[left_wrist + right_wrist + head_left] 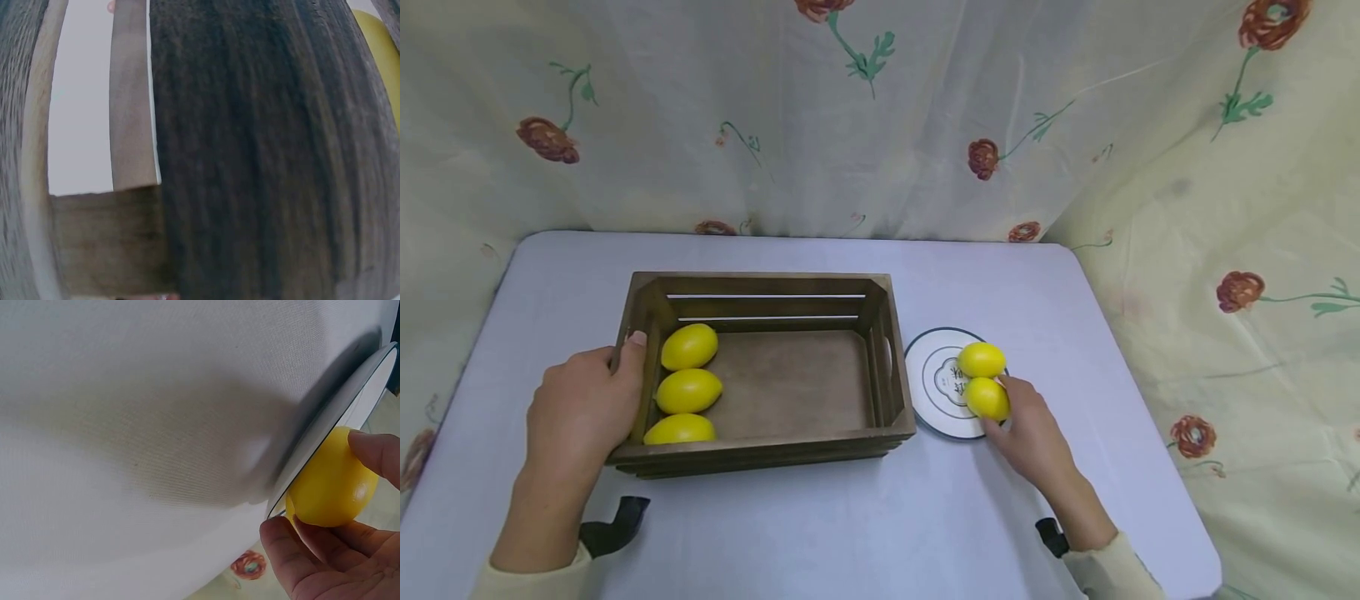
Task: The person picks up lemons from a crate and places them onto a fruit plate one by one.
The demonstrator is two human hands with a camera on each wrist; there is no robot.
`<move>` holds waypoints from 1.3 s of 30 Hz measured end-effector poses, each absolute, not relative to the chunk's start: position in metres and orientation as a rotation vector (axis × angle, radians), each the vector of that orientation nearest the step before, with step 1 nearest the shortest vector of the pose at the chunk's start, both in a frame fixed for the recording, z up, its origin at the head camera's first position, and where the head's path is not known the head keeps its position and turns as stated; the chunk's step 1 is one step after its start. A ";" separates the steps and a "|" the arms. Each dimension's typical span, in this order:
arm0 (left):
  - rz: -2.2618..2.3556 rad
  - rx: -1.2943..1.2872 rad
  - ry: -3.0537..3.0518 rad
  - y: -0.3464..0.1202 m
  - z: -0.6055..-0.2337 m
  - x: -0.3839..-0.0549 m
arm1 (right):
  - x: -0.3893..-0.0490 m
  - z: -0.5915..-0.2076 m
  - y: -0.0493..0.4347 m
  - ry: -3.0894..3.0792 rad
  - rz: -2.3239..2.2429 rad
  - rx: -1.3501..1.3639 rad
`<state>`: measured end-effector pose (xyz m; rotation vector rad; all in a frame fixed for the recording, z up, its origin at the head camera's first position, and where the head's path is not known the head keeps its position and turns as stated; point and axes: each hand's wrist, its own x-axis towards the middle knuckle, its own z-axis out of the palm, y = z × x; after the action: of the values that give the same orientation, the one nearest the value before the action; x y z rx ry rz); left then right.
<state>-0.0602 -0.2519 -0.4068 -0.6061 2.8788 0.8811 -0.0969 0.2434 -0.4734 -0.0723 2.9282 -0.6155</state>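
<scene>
My left hand grips the left end of a brown wooden crate, thumb over its rim. Dark slats of that crate fill the left wrist view, and the left fingers are hidden there. Three yellow lemons lie in a column along the crate's left inner side. To the right, a white plate with a dark rim carries two more lemons. My right hand holds the nearer lemon between thumb and fingers, low over the plate. The other lemon sits just behind it.
A white cloth covers the table. Behind it and at the right hangs a pale flowered curtain. The plate stands close against the crate's right end. Black straps show at both wrists.
</scene>
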 end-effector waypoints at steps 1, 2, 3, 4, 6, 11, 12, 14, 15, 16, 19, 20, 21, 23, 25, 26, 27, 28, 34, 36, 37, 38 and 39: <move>0.880 -0.607 2.877 -0.252 -0.407 -0.060 | -0.097 -0.473 0.244 2.928 -0.617 -0.068; 0.875 -0.605 2.876 -0.252 -0.406 -0.060 | -0.097 -0.473 0.245 2.929 -0.615 -0.064; 0.873 -0.605 2.873 -0.252 -0.406 -0.060 | -0.097 -0.473 0.245 2.930 -0.613 -0.059; 0.871 -0.607 2.870 -0.251 -0.406 -0.060 | -0.097 -0.473 0.246 2.931 -0.613 -0.056; 0.869 -0.612 2.864 -0.251 -0.406 -0.060 | -0.097 -0.472 0.246 2.936 -0.608 -0.048; 0.870 -0.623 2.848 -0.251 -0.406 -0.060 | -0.096 -0.471 0.247 2.948 -0.581 -0.036; 0.869 -0.622 2.848 -0.251 -0.406 -0.060 | -0.096 -0.471 0.246 2.949 -0.578 -0.037; 0.866 -0.620 2.849 -0.251 -0.406 -0.060 | -0.096 -0.471 0.246 2.951 -0.573 -0.041; 0.865 -0.619 2.851 -0.251 -0.406 -0.060 | -0.096 -0.470 0.246 2.954 -0.571 -0.047; 0.865 -0.619 2.852 -0.252 -0.407 -0.060 | -0.095 -0.470 0.246 2.957 -0.571 -0.053; 0.863 -0.620 2.856 -0.251 -0.407 -0.060 | -0.094 -0.467 0.246 2.972 -0.571 -0.081; 0.863 -0.621 2.856 -0.251 -0.407 -0.060 | -0.094 -0.465 0.246 2.978 -0.572 -0.093; 0.864 -0.621 2.857 -0.251 -0.407 -0.060 | -0.094 -0.463 0.246 2.984 -0.570 -0.102; 0.867 -0.618 2.863 -0.251 -0.407 -0.060 | -0.093 -0.459 0.245 2.996 -0.567 -0.128; 0.872 -0.612 2.871 -0.251 -0.407 -0.060 | -0.094 -0.453 0.244 3.010 -0.562 -0.166; 0.873 -0.609 2.876 -0.250 -0.407 -0.060 | -0.094 -0.450 0.243 3.018 -0.562 -0.188; 0.875 -0.604 2.882 -0.250 -0.407 -0.060 | -0.095 -0.447 0.242 3.026 -0.558 -0.210; 0.877 -0.601 2.886 -0.250 -0.407 -0.060 | -0.096 -0.444 0.240 3.032 -0.554 -0.236; 0.889 -0.583 2.892 -0.250 -0.407 -0.059 | -0.099 -0.422 0.231 3.020 -0.514 -0.404; 0.879 -0.574 2.899 -0.250 -0.407 -0.059 | -0.101 -0.412 0.226 3.015 -0.499 -0.459; 0.868 -0.565 2.908 -0.250 -0.406 -0.059 | -0.102 -0.406 0.223 3.013 -0.490 -0.487; 0.854 -0.556 2.910 -0.251 -0.406 -0.059 | -0.104 -0.401 0.220 3.012 -0.480 -0.515; 0.839 -0.544 2.914 -0.251 -0.405 -0.059 | -0.105 -0.395 0.217 3.011 -0.468 -0.546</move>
<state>-0.0595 -0.2510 -0.4054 -0.5442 2.9135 0.8387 -0.1047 0.2167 -0.3947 -0.5460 3.0113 -0.4677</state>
